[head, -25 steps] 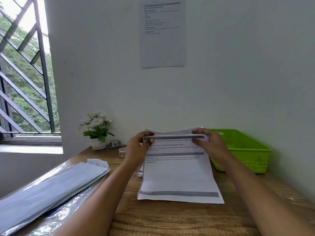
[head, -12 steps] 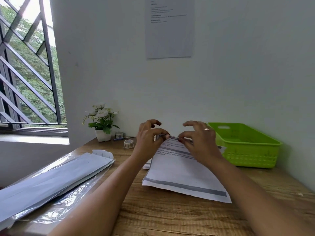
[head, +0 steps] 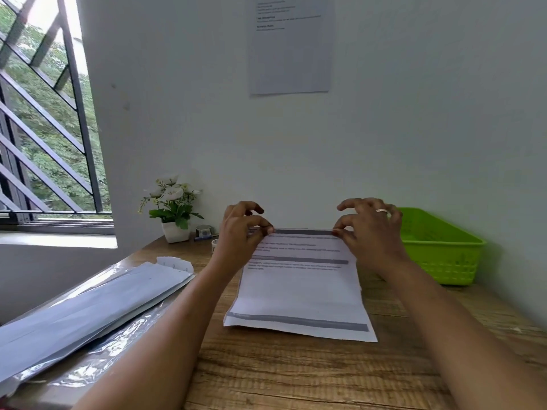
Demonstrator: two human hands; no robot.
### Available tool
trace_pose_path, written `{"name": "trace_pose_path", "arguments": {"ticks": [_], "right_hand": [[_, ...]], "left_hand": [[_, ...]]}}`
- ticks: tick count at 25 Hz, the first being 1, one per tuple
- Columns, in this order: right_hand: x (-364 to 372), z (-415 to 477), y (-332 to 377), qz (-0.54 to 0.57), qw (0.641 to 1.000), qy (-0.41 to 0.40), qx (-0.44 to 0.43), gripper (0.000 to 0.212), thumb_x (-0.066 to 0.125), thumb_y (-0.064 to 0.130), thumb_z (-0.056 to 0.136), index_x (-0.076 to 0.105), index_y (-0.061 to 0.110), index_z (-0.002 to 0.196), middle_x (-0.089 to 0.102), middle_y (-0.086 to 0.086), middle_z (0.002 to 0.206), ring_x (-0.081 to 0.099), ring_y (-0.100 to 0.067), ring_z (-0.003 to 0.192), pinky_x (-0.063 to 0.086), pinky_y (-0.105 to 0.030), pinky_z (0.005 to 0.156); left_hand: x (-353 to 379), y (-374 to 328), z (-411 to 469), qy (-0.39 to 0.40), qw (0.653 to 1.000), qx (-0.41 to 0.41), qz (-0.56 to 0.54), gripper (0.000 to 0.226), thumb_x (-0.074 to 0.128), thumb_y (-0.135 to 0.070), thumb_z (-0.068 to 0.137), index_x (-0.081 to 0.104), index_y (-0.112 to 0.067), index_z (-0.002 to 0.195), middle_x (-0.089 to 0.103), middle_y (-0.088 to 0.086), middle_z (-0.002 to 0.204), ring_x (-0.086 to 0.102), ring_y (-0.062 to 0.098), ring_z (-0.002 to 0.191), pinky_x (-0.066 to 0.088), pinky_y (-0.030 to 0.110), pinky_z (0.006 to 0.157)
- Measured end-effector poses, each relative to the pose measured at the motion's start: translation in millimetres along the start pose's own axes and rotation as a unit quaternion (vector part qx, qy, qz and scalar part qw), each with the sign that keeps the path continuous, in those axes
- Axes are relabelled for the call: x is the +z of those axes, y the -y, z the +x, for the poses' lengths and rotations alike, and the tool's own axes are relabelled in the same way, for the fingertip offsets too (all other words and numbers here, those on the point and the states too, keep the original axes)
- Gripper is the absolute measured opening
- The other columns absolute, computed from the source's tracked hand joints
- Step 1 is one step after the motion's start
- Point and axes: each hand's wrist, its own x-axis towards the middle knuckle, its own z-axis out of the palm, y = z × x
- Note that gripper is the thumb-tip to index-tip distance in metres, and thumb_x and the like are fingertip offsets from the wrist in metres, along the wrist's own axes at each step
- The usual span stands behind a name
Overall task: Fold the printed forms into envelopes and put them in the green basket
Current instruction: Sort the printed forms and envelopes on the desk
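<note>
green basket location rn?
Head view: the green basket sits on the wooden table at far right against the wall, just beyond the right hand and printed form.

form text [head: 296,247]: blurred, unreadable | wall notice [head: 291,45]: top cut off | tape roll [head: 214,245]: partly hidden

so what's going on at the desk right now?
A person is working on a printed form lying on the wooden table. The left hand and right hand each pinch a far corner of the sheet between thumb and fingers, apparently starting a fold. No crease shows yet. The green basket sits to the right, and nothing can be seen inside it from this angle. A plastic-wrapped pack of envelopes lies on the left.
</note>
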Motion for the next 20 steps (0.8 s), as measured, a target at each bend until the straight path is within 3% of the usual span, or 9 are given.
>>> {"name": "trace_pose_path", "arguments": {"ticks": [4,6,9,11,14,17,20], "right_hand": [[-2,5,-11,0.003,1.000,0.005,0.009,0.011,0.064,0.031,0.086,0.073,0.026,0.087,0.056,0.016,0.125,0.041,-0.020,0.119,0.033,-0.036,0.090],[0,7,-15,0.065,0.997,0.015,0.026,0.014,0.062,0.026,0.088,0.072,0.017,0.091,0.059,0.010,0.120,0.045,-0.021,0.113,0.040,-0.031,0.082],[3,9,-17,0.186,0.981,0.029,0.053,0.011,0.060,0.020,0.090,0.067,0.012,0.089,0.062,-0.002,0.110,0.053,-0.015,0.095,0.039,-0.025,0.078],[4,10,-17,0.246,0.966,0.021,0.078,0.012,0.059,0.020,0.091,0.066,0.011,0.087,0.065,-0.005,0.102,0.056,-0.015,0.088,0.038,-0.024,0.073],[1,10,-18,0.360,0.923,0.002,0.133,0.013,0.060,0.024,0.091,0.064,0.014,0.083,0.065,-0.003,0.087,0.058,-0.017,0.081,0.040,-0.023,0.061],[-1,8,-17,0.471,0.865,0.031,0.168,0.008,0.069,0.018,0.084,0.062,0.021,0.086,0.067,-0.004,0.092,0.061,-0.018,0.081,0.050,-0.027,0.069],[0,6,-14,0.516,0.838,0.088,0.154,0.024,0.070,0.002,0.081,0.066,0.023,0.092,0.069,-0.001,0.096,0.065,-0.019,0.089,0.053,-0.033,0.081]], "left_hand": [[-5,14,2,0.015,0.995,-0.084,-0.056,0.003,0.071,-0.017,0.082,0.072,-0.016,0.079,0.056,-0.005,0.100,0.049,0.015,0.099,0.036,0.028,0.081],[-5,19,0,0.015,0.982,-0.143,-0.122,0.006,0.071,-0.018,0.082,0.067,-0.019,0.078,0.061,-0.005,0.098,0.057,0.017,0.095,0.046,0.032,0.079],[-5,18,-4,0.084,0.925,-0.248,-0.275,0.006,0.068,-0.012,0.084,0.066,-0.014,0.089,0.070,0.002,0.097,0.065,0.021,0.095,0.054,0.036,0.085],[-2,14,-9,0.122,0.891,-0.291,-0.327,0.018,0.064,-0.006,0.086,0.064,-0.008,0.104,0.070,0.006,0.102,0.066,0.022,0.098,0.056,0.031,0.083],[-2,11,-9,0.119,0.858,-0.323,-0.382,0.018,0.058,-0.006,0.091,0.061,-0.005,0.108,0.070,0.007,0.103,0.067,0.020,0.091,0.057,0.029,0.074],[-5,12,-6,0.071,0.817,-0.330,-0.468,0.014,0.053,-0.002,0.092,0.060,-0.007,0.103,0.071,0.009,0.100,0.069,0.020,0.086,0.059,0.030,0.072],[-7,8,-4,0.049,0.804,-0.322,-0.498,0.018,0.048,0.007,0.092,0.059,-0.006,0.096,0.072,0.007,0.088,0.069,0.020,0.079,0.059,0.027,0.066]]}}
